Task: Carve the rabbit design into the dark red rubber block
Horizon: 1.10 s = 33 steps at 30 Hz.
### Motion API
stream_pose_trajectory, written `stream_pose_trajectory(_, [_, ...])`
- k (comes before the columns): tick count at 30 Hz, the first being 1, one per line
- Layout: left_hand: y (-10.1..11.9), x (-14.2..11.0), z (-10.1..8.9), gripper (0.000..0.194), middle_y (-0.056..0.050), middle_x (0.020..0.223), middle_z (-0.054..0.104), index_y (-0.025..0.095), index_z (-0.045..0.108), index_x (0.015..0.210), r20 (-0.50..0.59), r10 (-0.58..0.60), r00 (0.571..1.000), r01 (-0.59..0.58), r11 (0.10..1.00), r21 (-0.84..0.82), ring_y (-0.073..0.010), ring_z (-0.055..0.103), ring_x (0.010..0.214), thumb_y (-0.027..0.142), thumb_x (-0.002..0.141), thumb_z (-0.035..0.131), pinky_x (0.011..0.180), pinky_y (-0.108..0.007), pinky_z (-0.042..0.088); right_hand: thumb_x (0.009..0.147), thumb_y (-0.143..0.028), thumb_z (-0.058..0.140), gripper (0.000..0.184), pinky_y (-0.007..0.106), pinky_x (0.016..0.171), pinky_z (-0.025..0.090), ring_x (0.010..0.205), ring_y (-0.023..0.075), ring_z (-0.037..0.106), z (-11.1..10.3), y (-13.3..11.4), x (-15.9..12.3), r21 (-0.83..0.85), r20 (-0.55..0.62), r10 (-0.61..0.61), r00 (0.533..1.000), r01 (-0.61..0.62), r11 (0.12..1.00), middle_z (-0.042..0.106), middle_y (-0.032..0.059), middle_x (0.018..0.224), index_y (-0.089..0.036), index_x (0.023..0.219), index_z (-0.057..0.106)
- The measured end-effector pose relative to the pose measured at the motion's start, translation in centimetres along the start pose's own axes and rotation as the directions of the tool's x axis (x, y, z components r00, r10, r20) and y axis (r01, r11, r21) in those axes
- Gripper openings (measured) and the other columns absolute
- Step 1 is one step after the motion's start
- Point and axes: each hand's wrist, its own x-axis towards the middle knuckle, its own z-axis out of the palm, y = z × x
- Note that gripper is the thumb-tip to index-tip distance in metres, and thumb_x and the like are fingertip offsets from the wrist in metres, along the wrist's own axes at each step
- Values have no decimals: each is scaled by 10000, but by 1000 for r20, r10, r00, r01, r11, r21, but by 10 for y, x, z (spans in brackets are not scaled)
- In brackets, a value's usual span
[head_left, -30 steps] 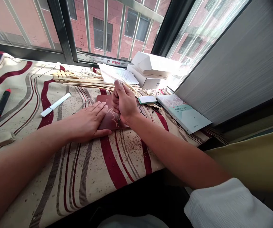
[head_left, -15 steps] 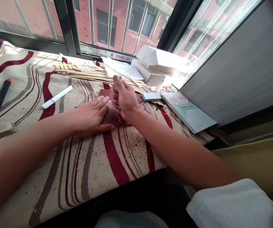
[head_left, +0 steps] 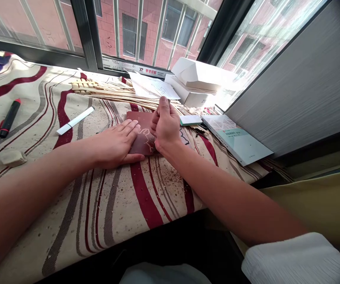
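My left hand (head_left: 118, 144) lies flat, fingers stretched out, on the left edge of a flat reddish-brown sheet (head_left: 139, 148). Pale line marks show on the sheet's surface. Over its right part my right hand (head_left: 167, 126) is closed in a fist with the thumb on top. A small dark end peeks out by the thumb; the rest of what the fist grips is hidden. A piece with black curved lines (head_left: 184, 138) shows just right of the fist. Crumbs and dust lie on the striped cloth (head_left: 119, 205) near the sheet.
On the left are a black-and-red marker (head_left: 9, 118), a white capped pen (head_left: 75, 120) and a pale lump (head_left: 14, 158). Thin wooden strips (head_left: 111, 94), papers (head_left: 154, 86) and a white box (head_left: 198, 85) lie by the window. A green-white block (head_left: 190, 120) and a book (head_left: 239, 142) sit right.
My right fist has moved to the right across the sheet, uncovering more of the pale marks. My left hand stays pressed on the sheet. The whole view has shifted slightly.
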Motion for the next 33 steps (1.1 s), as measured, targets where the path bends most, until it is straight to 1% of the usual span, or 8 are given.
stream_pose_trajectory(5, [-1,-1,-2,1042,-240,1773,81,5,134,1690,-14,15,1000,-15,1000,-5,-377,110,1658,762,1007,350,1340,-483,154,1065,-508,516,507,252,423,123,432,76,135,-6,-7,-2,55,313,51,949,-72,996,204,-96,525,-245,678,320])
stream_pose_trajectory(14, [-2,-2,0,1055,-270,1759,109,-52,173,1666,-25,28,999,-28,999,-15,-398,115,1653,746,1007,376,1346,-496,132,1060,-610,477,571,215,395,89,447,76,62,-19,-6,15,148,479,215,851,-320,936,187,-116,499,-236,662,312])
stream_pose_trajectory(17, [-2,-2,1,1060,-253,1762,103,-33,157,1674,-31,26,999,-26,999,-22,-400,124,1652,758,1001,372,1344,-503,153,1052,-622,489,582,207,391,101,439,71,80,-16,-9,14,119,443,263,857,-347,930,197,-117,497,-234,659,307])
stream_pose_trajectory(22, [1,-3,0,1043,-215,1772,79,22,145,1691,-23,-3,1000,2,1000,-23,-384,118,1655,777,998,339,1345,-499,164,1078,-576,465,556,212,372,113,420,70,90,-4,-10,5,122,63,376,925,-381,917,216,-123,470,-244,674,277])
stream_pose_trajectory(24, [1,-3,0,1049,-216,1772,68,20,128,1691,-14,-11,1000,10,1000,-20,-373,109,1658,778,997,340,1347,-489,160,1083,-567,459,538,216,374,137,415,70,117,-3,-13,2,119,-10,333,943,-329,937,238,-120,477,-246,685,290])
stream_pose_trajectory(27, [1,-4,-1,1046,-217,1773,47,21,103,1692,-14,-14,1000,14,1000,-13,-367,93,1661,770,1002,341,1344,-491,164,1087,-539,467,527,222,385,163,415,73,157,-8,-20,4,110,27,131,991,-133,985,243,-110,497,-243,681,309])
stream_pose_trajectory(29, [0,-4,-1,1031,-215,1774,46,29,97,1693,-12,-15,1000,15,1000,-15,-369,91,1661,757,1007,350,1342,-494,169,1083,-521,489,522,224,383,170,416,73,167,-13,-23,5,94,79,36,996,-44,995,247,-106,503,-239,674,327])
stream_pose_trajectory(33, [0,-2,2,1019,-214,1776,53,33,102,1694,-11,-13,1000,12,1000,-10,-370,99,1659,739,1011,373,1343,-488,175,1053,-516,560,528,224,375,171,409,66,181,-15,-18,2,71,198,-7,980,-7,997,273,-101,508,-234,659,349])
